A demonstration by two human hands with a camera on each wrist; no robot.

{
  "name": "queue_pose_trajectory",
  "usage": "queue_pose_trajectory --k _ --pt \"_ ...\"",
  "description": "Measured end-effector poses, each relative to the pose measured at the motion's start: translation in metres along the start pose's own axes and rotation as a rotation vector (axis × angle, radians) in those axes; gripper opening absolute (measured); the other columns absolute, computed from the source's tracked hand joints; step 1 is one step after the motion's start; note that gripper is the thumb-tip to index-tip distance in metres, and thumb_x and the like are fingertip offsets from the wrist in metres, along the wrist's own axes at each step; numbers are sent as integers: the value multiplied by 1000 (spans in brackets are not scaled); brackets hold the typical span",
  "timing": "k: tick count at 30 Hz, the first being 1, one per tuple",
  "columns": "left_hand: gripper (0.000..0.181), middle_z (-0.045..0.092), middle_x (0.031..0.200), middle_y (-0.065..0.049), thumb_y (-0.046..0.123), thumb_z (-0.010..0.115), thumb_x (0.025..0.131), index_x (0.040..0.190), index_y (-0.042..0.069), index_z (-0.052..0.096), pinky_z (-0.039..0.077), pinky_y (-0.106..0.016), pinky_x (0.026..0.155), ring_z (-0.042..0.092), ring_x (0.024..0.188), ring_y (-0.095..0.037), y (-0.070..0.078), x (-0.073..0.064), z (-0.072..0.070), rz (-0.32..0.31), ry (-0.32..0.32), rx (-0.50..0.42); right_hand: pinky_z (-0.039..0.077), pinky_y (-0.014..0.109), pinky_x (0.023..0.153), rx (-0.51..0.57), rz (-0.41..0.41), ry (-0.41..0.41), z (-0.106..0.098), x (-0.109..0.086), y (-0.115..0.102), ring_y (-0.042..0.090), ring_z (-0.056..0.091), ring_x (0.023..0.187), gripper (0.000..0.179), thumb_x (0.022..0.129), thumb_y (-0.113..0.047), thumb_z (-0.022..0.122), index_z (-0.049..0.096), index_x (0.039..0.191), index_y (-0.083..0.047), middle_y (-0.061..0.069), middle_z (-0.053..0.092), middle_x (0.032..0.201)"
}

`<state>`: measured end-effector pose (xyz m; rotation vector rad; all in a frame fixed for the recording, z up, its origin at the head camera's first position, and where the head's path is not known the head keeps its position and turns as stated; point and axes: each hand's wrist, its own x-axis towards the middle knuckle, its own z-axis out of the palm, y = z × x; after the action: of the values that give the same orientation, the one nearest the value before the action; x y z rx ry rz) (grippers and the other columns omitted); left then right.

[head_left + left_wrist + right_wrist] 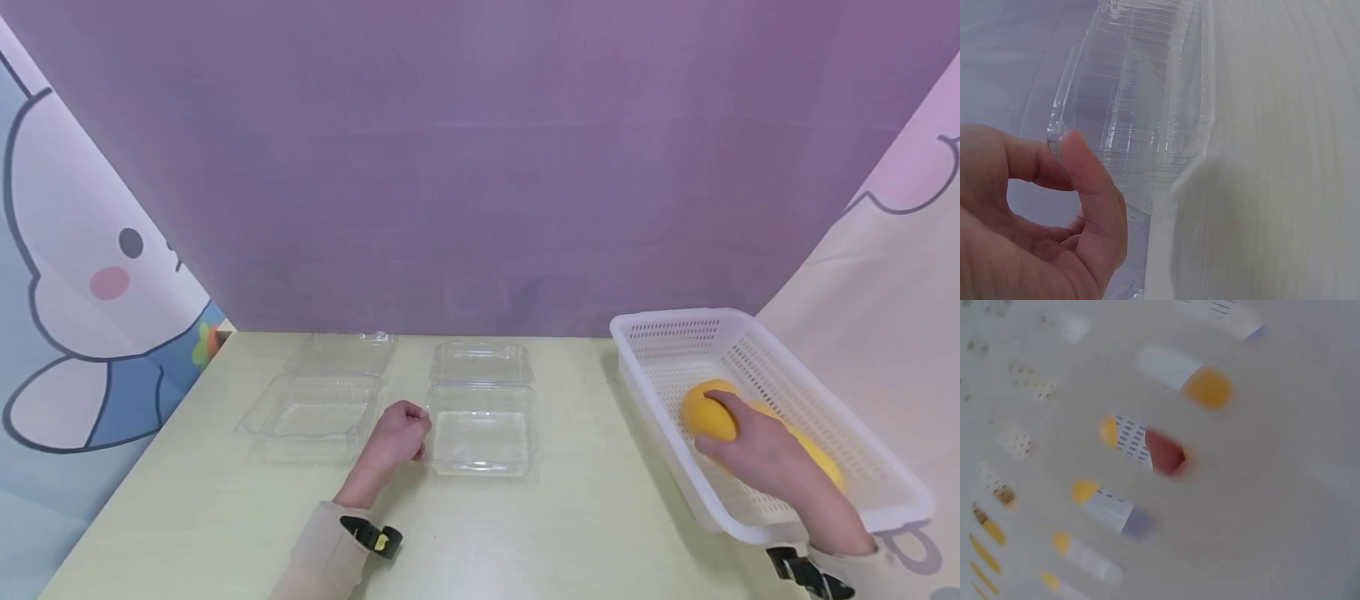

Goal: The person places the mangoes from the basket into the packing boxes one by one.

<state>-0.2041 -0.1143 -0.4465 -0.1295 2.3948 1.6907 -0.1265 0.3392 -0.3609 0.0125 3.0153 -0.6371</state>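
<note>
On the table, a clear plastic clamshell container (pixel 480 437) lies opened out, its lid (pixel 482 364) toward the purple backdrop. My left hand (pixel 393 433) pinches the left rim of its base; in the left wrist view thumb and forefinger meet at the edge of the clear plastic (pixel 1141 94). Inside a white plastic basket (pixel 675 333) on the right, my right hand (pixel 761 450) grips a round yellow fruit (pixel 703 412). More yellow fruit (pixel 821 458) lies beneath and behind that hand, partly hidden. Through the basket's slots, the right wrist view catches yellow patches (pixel 1207 387) and a reddish bit of finger (pixel 1165 452).
A second clear clamshell container (pixel 315 408) lies opened out on the left, beyond my left hand. The pale wooden table (pixel 585 517) ends at a purple backdrop (pixel 480 167). Cartoon-printed cloth (pixel 90 275) hangs at the left side, with similar cloth on the right.
</note>
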Motion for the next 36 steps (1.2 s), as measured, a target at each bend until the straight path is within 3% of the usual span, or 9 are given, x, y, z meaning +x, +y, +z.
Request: queue_pose_trajectory --k 6,18,28,36 --pt "15 55 78 -11 5 51 97 109 -4 53 52 -29 57 53 60 -17 1 0 0 5 5 5 41 34 56 19 11 4 -1 -8 -6 22 52 68 72 95 -34 63 33 151 -1 12 59 92" --pt "15 55 78 -12 5 51 98 108 -5 53 52 -29 57 53 59 -17 -1 0 0 11 5 2 39 34 58 15 -17 78 -9 -20 -23 23 52 72 71 93 -33 65 36 153 -7 18 62 106" --pt "16 56 81 -14 4 51 97 109 -6 53 52 -29 58 54 60 -17 1 -3 0 17 8 4 40 34 58 74 -33 124 -16 -26 -39 24 52 71 72 94 -32 66 34 155 -10 16 62 101" --pt "16 55 81 -14 5 50 97 109 -6 53 52 -29 57 53 60 -17 1 -3 0 16 3 -1 43 36 60 147 -24 160 -20 -26 -53 28 56 77 72 96 -35 65 32 158 -16 21 60 114"
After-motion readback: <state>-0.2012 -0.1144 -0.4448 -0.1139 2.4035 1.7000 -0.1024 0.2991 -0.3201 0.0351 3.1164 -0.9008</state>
